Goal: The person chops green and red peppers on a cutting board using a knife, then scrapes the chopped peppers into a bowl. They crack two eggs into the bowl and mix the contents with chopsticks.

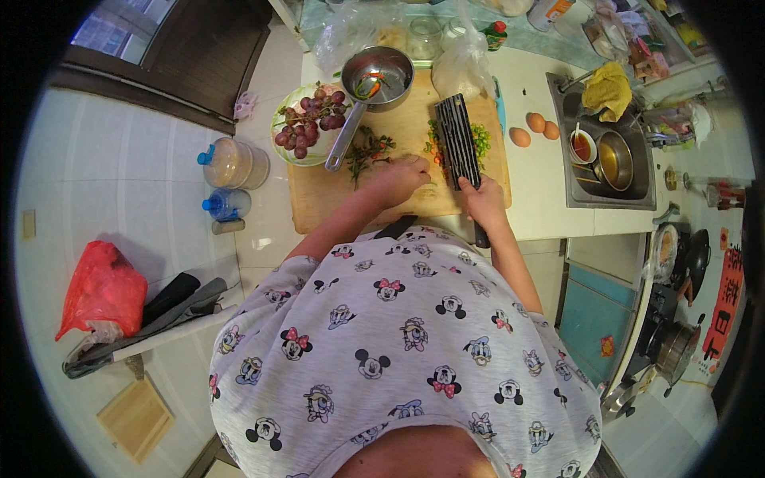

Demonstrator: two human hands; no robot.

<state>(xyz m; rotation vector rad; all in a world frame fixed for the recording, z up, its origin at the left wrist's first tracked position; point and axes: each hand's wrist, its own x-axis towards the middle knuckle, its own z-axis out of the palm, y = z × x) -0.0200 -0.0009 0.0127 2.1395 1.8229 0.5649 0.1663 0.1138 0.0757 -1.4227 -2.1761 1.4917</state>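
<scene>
My right hand (pixel 487 202) grips a kitchen cleaver with a dark, streaked blade (pixel 458 140), which lies over the wooden cutting board (pixel 334 209). Chopped green pieces (pixel 480 141) show to the right of the blade, and red and green bits (pixel 434 146) to its left. Some of the chopped pieces are hidden under the blade. Low over the board, left of the cleaver, is my left hand (pixel 411 173) with its fingers curled. Whether they hold anything is unclear. Beyond that hand lies a small heap of dark green stems (pixel 367 149).
A metal saucepan (pixel 391 98) with chili peppers (pixel 370 86) stands at the board's back left, beside a plate of grapes (pixel 311 122). A knotted plastic bag (pixel 463 69) sits behind the cleaver. Several eggs (pixel 536 123) lie between board and sink (pixel 568 200).
</scene>
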